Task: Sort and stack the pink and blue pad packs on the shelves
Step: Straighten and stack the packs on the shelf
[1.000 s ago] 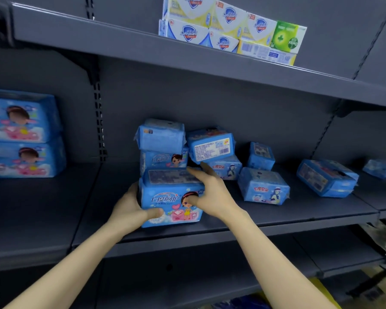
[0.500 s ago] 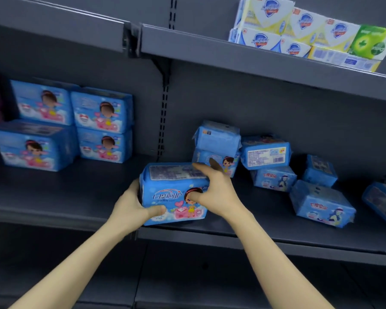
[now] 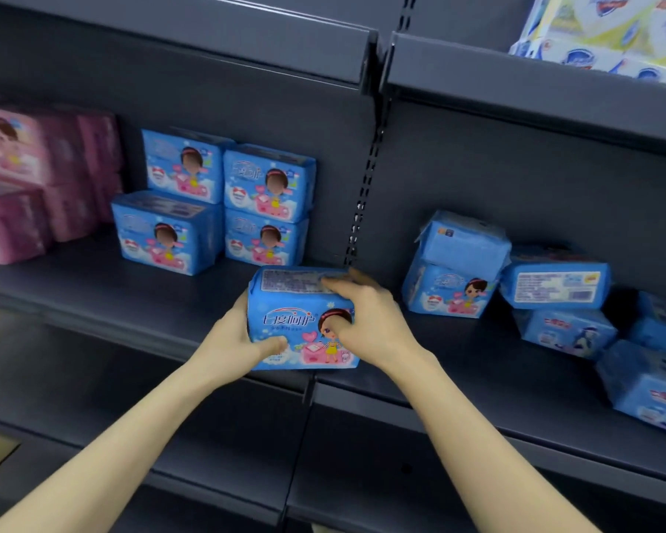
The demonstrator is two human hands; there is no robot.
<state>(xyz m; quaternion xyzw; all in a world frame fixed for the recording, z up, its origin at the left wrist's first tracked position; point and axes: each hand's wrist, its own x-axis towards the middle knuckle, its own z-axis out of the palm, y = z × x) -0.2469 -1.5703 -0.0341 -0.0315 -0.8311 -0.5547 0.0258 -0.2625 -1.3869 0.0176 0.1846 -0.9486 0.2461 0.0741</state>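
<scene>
Grey shelf: both hands' fingers clasp a blue pack.

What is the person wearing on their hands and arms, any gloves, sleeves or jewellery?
Nothing shows. The left hand and right hand are bare, with no gloves, rings or watch visible. Both forearms are uncovered down to the frame's lower edge, so no sleeve comes into view.

both arms reach forward; left hand and right hand clamp opposite sides of a blue pack, thumbs in front.
</scene>
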